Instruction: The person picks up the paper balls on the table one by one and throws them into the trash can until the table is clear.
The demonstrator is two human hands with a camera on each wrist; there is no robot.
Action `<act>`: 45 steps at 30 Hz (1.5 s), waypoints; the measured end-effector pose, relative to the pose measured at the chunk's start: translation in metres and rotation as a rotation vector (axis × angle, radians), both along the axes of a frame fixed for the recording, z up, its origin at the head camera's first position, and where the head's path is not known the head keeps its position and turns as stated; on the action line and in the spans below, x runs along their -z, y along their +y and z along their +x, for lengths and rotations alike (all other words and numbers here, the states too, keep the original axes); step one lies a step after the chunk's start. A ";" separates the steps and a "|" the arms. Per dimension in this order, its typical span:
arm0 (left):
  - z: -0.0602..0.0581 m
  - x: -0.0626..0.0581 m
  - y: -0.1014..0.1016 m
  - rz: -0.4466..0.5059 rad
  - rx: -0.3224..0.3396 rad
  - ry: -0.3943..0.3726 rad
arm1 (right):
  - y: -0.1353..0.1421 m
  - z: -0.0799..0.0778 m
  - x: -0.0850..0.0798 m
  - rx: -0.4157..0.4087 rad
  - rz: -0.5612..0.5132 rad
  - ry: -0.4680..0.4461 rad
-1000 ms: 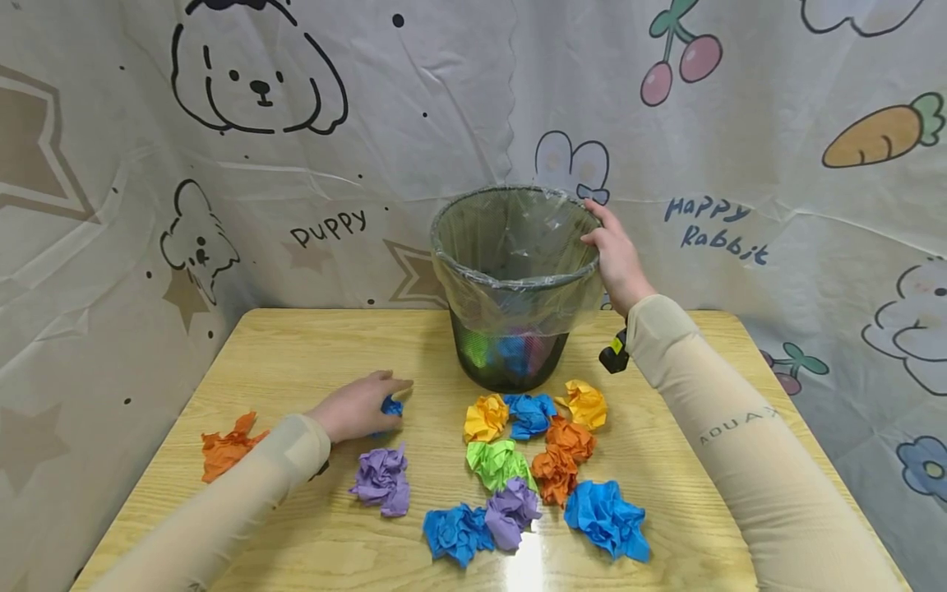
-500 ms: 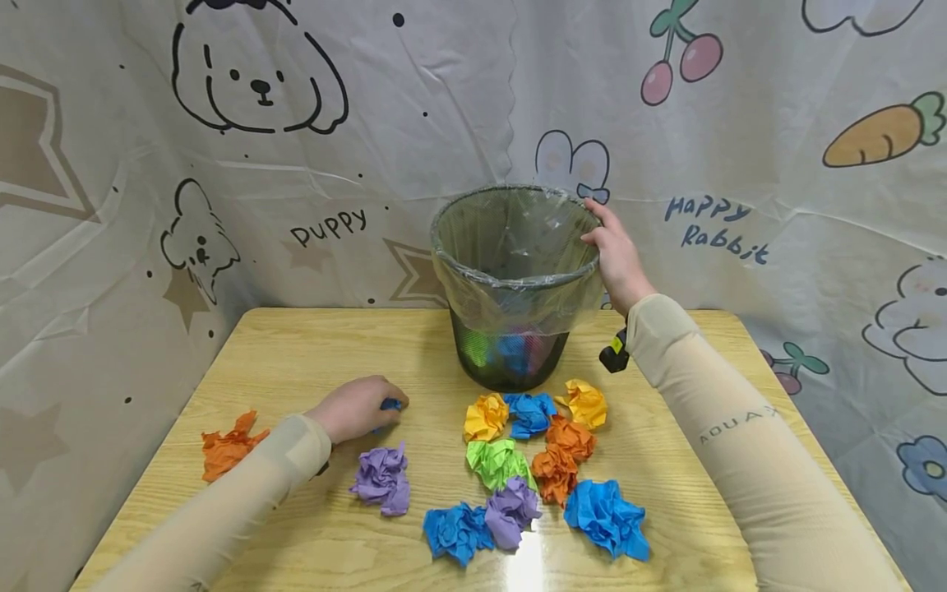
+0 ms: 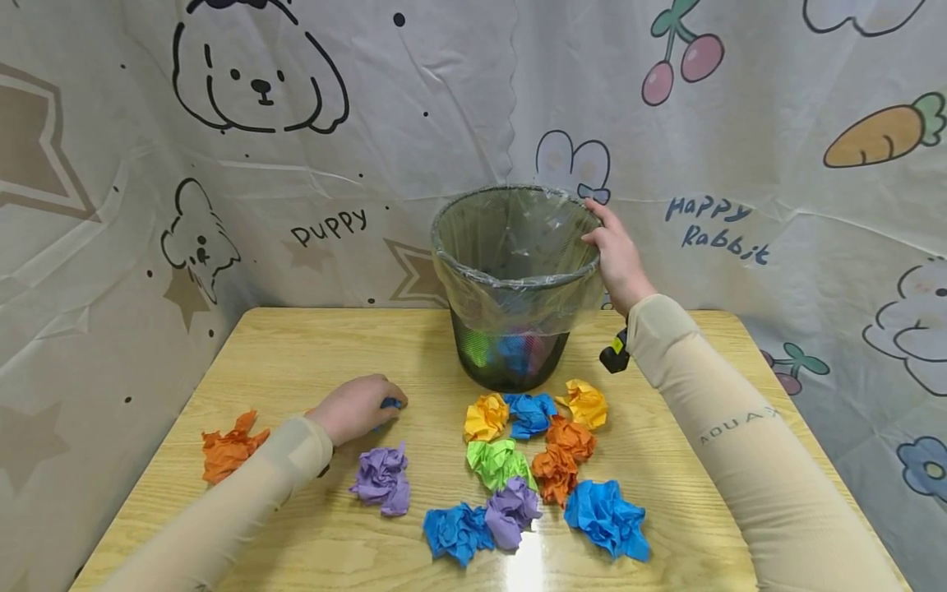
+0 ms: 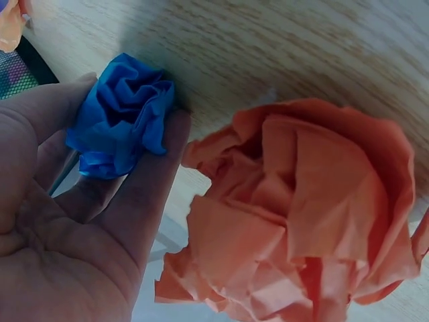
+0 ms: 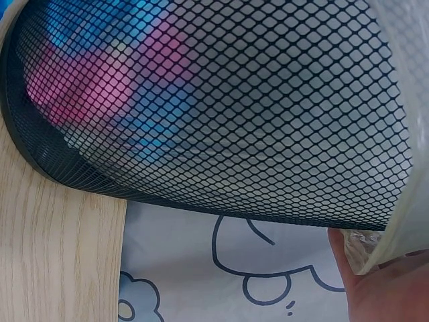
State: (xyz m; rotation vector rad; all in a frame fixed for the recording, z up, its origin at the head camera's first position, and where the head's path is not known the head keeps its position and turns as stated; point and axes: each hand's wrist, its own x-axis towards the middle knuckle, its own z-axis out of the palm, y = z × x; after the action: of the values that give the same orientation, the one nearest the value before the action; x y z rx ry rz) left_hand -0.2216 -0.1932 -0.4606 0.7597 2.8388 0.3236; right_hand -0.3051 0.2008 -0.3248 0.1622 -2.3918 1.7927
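Blue crumpled paper ball (image 4: 123, 117) gripped between thumb and fingers of the left hand (image 3: 357, 407), over the left half of the wooden table (image 3: 333, 345); can't tell if the ball touches the surface. Right hand (image 3: 620, 259) grips the rim of a round black mesh bin (image 5: 288, 100), standing toward the table's back edge, mid-width. Clear plastic liner (image 3: 503, 308) folds over the rim; pink, blue and green paper (image 5: 100, 84) shows through the mesh. Purple crumpled paper wad (image 3: 381, 481) sits just frontward of the left hand. Orange crumpled paper wad (image 3: 228, 450) lies near the left edge. Mixed-colour crumpled paper cluster (image 3: 501, 464) runs from the bin toward the front edge.
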 end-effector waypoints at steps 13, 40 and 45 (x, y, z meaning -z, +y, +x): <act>-0.004 -0.014 -0.005 0.064 -0.011 0.076 | -0.002 0.000 -0.001 -0.008 -0.009 -0.003; -0.036 -0.160 -0.011 0.322 -0.094 0.431 | 0.000 0.002 -0.002 -0.014 -0.013 -0.010; -0.041 -0.178 -0.008 0.348 -0.094 0.459 | 0.000 0.003 -0.001 -0.007 -0.009 -0.005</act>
State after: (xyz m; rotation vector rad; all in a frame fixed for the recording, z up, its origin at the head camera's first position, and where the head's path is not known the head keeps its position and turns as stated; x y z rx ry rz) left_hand -0.2626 -0.2014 -0.2821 0.8578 3.3036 0.7622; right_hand -0.3025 0.2004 -0.3234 0.1658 -2.3897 1.8086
